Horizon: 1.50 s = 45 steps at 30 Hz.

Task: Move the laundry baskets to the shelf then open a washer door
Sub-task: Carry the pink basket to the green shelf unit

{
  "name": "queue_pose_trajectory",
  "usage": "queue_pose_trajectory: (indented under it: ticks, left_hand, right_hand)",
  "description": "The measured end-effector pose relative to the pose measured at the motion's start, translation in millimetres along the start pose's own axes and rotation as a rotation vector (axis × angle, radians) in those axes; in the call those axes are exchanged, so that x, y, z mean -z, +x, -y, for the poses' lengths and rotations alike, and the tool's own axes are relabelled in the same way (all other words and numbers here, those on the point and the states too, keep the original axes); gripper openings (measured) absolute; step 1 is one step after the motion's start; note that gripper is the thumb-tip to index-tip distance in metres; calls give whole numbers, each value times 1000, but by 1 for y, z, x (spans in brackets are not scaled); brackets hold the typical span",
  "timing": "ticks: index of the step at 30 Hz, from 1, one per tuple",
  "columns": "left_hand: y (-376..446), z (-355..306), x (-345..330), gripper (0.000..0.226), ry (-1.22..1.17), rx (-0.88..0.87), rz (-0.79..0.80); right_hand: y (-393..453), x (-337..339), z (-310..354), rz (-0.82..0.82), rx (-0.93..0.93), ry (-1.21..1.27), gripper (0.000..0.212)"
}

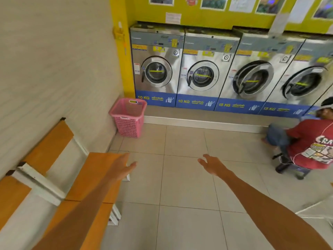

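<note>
A pink plastic laundry basket (pixel 128 117) stands on the floor in the corner, beside the leftmost washer (pixel 156 69). Its round door is shut, like the one on the second washer (pixel 202 75). The third washer's door (pixel 252 79) looks slightly ajar. My left hand (pixel 119 167) reaches forward over the end of the orange bench, fingers apart and holding nothing. My right hand (pixel 212 165) is stretched out over the tiled floor, also open and empty. Both hands are well short of the basket.
An orange wooden bench (pixel 93 175) with a white frame runs along the left wall. A person in a red shirt (pixel 310 141) sits on a low stool at the right. A fourth washer (pixel 304 83) stands at the far right. Tiled floor lies between me and the machines.
</note>
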<state>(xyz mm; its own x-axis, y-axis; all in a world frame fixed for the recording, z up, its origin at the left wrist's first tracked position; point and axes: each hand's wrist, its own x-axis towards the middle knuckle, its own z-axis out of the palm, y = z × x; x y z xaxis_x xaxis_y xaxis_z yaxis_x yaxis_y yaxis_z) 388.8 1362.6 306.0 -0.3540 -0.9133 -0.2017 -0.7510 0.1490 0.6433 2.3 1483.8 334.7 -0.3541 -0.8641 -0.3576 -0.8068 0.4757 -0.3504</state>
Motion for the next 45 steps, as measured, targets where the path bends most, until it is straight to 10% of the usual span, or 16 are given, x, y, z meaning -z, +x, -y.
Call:
queue_pose_trajectory:
  ticks: [29,45]
  left_hand:
    - [556,-8,97,68,-71,188,39]
    - [792,13,108,74,-171,650,-162]
  right_hand:
    - [587,134,143,155,75,-15,61]
    - [999,203,291,385,319,-254,63]
